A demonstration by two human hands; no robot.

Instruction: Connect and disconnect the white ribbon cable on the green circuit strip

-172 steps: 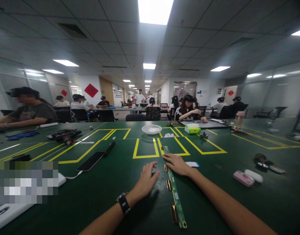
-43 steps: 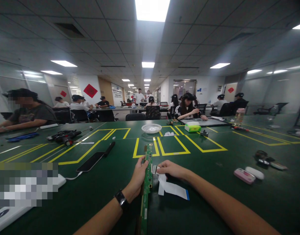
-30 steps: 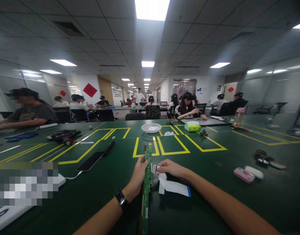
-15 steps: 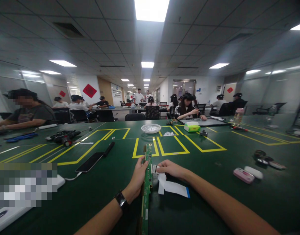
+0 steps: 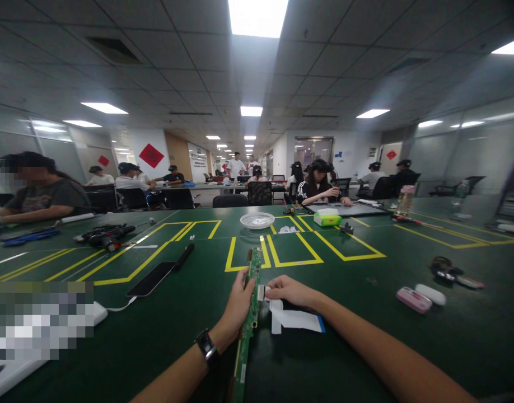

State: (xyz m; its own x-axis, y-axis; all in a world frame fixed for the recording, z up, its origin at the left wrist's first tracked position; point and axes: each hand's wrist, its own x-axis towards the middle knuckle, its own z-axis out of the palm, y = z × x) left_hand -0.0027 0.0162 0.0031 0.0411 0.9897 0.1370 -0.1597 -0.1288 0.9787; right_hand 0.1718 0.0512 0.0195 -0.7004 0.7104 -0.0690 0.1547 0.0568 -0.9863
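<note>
A long, narrow green circuit board (image 5: 253, 313) stretches from the near edge of the view toward the middle of the table. My left hand (image 5: 239, 296) grips it from the left side, thumb on its face. On the board's right, my right hand (image 5: 288, 291) pinches the end of a white flat ribbon cable (image 5: 301, 320) against the board's edge. The cable folds back and hangs to the right, its free end tipped blue. Whether the pinched end sits in a connector cannot be made out.
A white basket (image 5: 257, 221) stands ahead, beside a green tissue pack (image 5: 327, 219). To the left lie a black phone (image 5: 152, 280) on a white cable and a dark tool (image 5: 106, 236). A pink case (image 5: 414, 299) and keys (image 5: 454, 272) lie right. A person (image 5: 322, 187) sits opposite.
The board's near end has swung slightly left, and its face is tilted a little differently. Both hands keep their hold, with the cable end still at the board's right edge.
</note>
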